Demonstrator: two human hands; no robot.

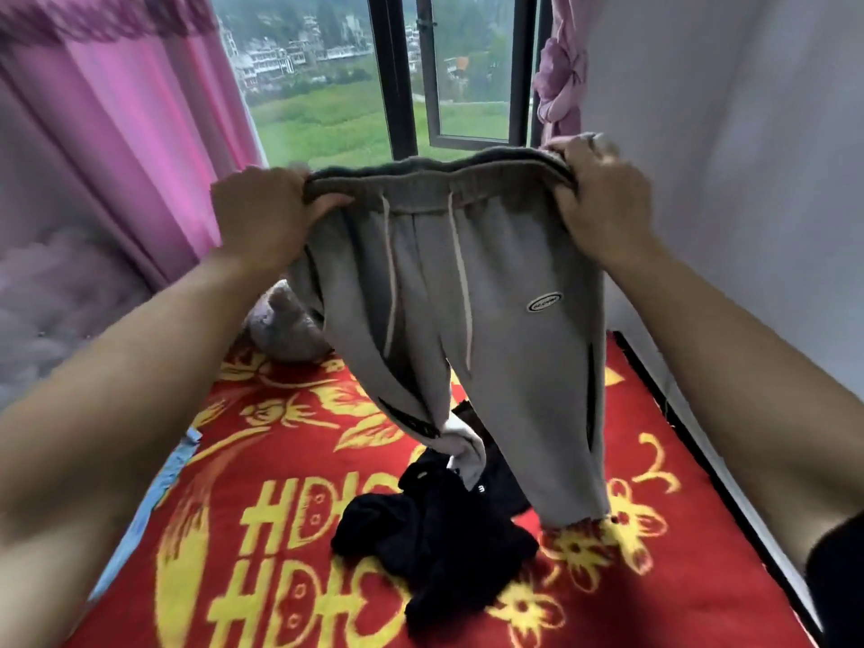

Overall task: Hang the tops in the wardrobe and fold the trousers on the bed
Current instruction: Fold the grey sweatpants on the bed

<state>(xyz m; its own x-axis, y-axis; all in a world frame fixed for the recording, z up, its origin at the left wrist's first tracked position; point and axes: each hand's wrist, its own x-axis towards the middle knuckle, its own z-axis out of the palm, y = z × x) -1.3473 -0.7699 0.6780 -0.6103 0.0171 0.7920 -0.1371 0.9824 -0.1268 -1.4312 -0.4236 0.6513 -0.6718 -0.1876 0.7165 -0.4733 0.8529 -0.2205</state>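
Above the red bed [262, 465], mid-frame, left hand [262, 217] and right hand [603, 198] are holding the trousers [505, 273] up, fingers [327, 205] curling round the waistband [439, 175]; one leg is seemingly bunching, needing a shake.

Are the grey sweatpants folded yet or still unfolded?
Unfolded. The grey sweatpants hang full length by the waistband, gripped by the left hand and right hand, legs dangling above the red patterned blanket.
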